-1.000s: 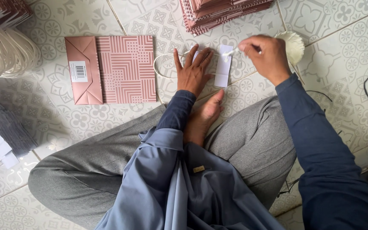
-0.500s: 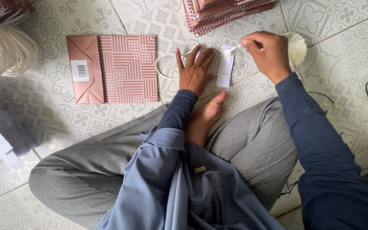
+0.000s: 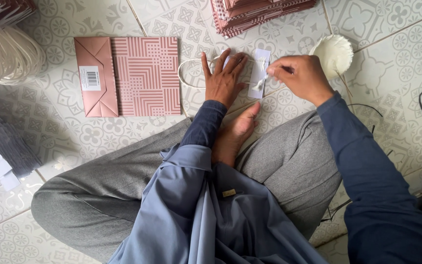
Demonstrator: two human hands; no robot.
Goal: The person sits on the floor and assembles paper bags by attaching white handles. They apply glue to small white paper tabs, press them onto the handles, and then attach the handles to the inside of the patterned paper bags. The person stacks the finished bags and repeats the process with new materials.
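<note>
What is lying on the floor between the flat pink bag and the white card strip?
In the head view, the left hand lies there, pressing a white cord loop on the tiled floor, between pink bag and card strip.

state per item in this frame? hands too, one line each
left hand: flat, fingers spread, pressing the cord handle to the floor
right hand: pinching something thin at the white strip
paper bag: folded flat, lying on the tiles
bag stack: piled flat
white dish: contents unclear
</note>
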